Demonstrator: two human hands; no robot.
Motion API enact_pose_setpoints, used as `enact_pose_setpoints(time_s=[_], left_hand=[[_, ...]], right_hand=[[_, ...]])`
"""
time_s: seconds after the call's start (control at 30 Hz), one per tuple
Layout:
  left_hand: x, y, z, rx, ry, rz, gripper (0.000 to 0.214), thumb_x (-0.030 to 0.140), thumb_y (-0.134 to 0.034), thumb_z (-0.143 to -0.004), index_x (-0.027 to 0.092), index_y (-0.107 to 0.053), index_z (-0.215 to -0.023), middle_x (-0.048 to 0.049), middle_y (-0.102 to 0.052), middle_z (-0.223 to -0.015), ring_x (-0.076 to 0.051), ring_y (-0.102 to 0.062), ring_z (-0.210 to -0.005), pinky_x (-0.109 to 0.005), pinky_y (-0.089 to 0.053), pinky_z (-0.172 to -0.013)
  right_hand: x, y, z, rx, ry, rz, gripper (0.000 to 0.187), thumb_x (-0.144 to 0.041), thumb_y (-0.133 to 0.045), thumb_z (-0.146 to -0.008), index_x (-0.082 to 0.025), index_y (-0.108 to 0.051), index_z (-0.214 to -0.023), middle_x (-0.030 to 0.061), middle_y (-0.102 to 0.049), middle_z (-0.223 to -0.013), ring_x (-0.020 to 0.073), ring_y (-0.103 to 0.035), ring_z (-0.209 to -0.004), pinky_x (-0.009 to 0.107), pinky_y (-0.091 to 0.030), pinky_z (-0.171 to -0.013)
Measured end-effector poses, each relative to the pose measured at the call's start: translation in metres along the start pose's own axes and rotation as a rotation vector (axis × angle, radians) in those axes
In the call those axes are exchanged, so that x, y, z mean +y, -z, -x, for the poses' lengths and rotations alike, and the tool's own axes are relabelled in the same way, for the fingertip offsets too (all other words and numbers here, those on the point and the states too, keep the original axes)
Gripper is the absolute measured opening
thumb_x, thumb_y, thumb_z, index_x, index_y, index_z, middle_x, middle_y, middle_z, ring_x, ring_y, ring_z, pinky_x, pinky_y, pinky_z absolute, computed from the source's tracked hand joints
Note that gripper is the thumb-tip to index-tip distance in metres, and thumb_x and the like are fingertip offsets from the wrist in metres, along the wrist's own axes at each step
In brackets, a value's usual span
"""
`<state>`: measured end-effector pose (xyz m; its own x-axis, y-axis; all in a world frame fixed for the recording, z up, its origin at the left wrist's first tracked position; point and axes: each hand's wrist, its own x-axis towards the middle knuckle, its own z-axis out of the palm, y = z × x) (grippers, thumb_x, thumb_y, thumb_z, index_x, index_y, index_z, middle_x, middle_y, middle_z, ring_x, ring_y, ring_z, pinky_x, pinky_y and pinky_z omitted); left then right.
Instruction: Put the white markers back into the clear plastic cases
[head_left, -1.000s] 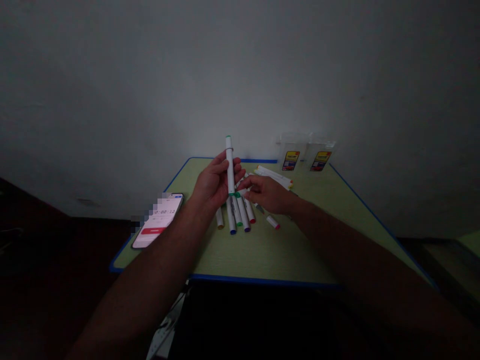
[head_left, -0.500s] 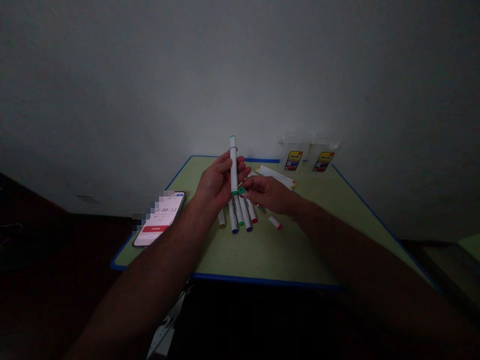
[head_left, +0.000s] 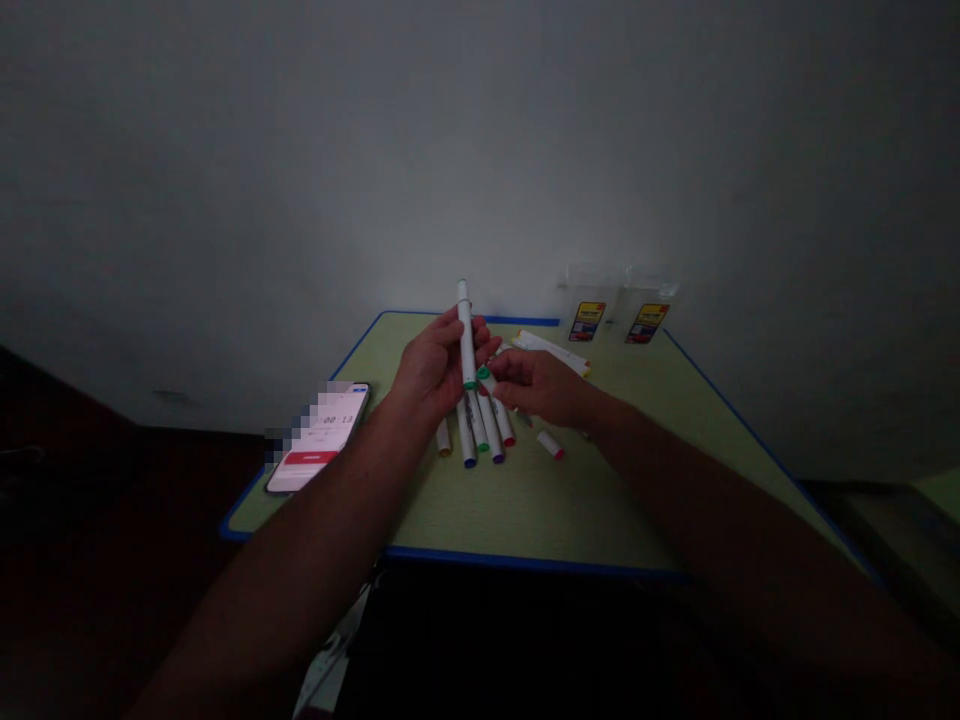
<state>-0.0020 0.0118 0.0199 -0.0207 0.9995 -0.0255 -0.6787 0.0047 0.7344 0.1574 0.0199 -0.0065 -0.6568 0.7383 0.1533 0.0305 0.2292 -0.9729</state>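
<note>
My left hand (head_left: 435, 365) is closed around a white marker (head_left: 466, 340) with green ends, held up steeply, its lower end toward me. Beside that lower end, my right hand (head_left: 536, 385) pinches a short white piece with a green end (head_left: 484, 374), which looks like a marker cap; its far part is hidden by the fingers. Below the hands, several white markers (head_left: 481, 425) with coloured ends lie side by side on the table. A loose cap with a red end (head_left: 550, 445) lies to their right.
More white markers (head_left: 551, 350) with yellow and orange ends lie behind my right hand. Two clear pouches with labels (head_left: 587, 320) stand at the back against the wall. A phone (head_left: 322, 435) showing a timer lies at the left. The green table (head_left: 480, 520) has a blue edge.
The marker in my left hand has dipped slightly at its upper end. The green-ended piece in my right hand has risen a little. The phone's timer has advanced.
</note>
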Motion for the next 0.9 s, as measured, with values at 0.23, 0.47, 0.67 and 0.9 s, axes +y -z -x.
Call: enact_pose_setpoints(time_s=[0.23,0.47,0.67,0.9], left_hand=[[-0.01,0.0,0.005,-0.051,-0.028,-0.288,0.044,0.004,-0.057,-0.079,0.021,-0.062,-0.119,-0.0043,-0.068,-0.086,-0.012,-0.062,-0.06,-0.027,-0.056,-0.061],[-0.02,0.005,0.006,-0.233,-0.092,-0.576,0.042,0.01,-0.067,-0.075,0.024,-0.07,-0.115,-0.0015,-0.068,-0.081,-0.011,-0.059,-0.059,-0.023,-0.051,-0.056],[-0.025,0.006,0.005,-0.297,-0.181,-0.702,0.042,0.004,-0.07,-0.072,0.021,-0.074,-0.11,-0.0012,-0.069,-0.077,-0.011,-0.059,-0.065,-0.023,-0.048,-0.065],[-0.024,0.011,0.0,-0.246,-0.305,-0.839,0.025,0.005,-0.068,-0.073,0.019,-0.075,-0.093,-0.0031,-0.074,-0.087,-0.016,-0.066,-0.083,-0.03,-0.049,-0.085]], right_hand=[[-0.017,0.032,0.005,0.252,0.035,-0.108,0.031,-0.026,-0.063,-0.072,-0.021,-0.057,-0.102,-0.0047,-0.065,-0.066,0.0073,-0.047,-0.043,0.02,-0.031,-0.041],[-0.011,0.049,-0.001,0.633,0.023,-0.049,0.022,-0.033,-0.061,-0.078,-0.017,-0.068,-0.093,-0.0005,-0.063,-0.068,0.006,-0.046,-0.042,0.021,-0.03,-0.036],[-0.007,0.043,0.001,0.508,0.055,0.114,0.034,-0.045,-0.078,-0.07,-0.017,-0.067,-0.086,-0.003,-0.059,-0.061,0.006,-0.045,-0.046,0.019,-0.03,-0.039],[-0.023,0.04,0.007,0.52,0.211,0.196,0.028,-0.04,-0.071,-0.078,-0.02,-0.064,-0.095,-0.006,-0.055,-0.061,0.0066,-0.042,-0.051,0.021,-0.034,-0.047]])
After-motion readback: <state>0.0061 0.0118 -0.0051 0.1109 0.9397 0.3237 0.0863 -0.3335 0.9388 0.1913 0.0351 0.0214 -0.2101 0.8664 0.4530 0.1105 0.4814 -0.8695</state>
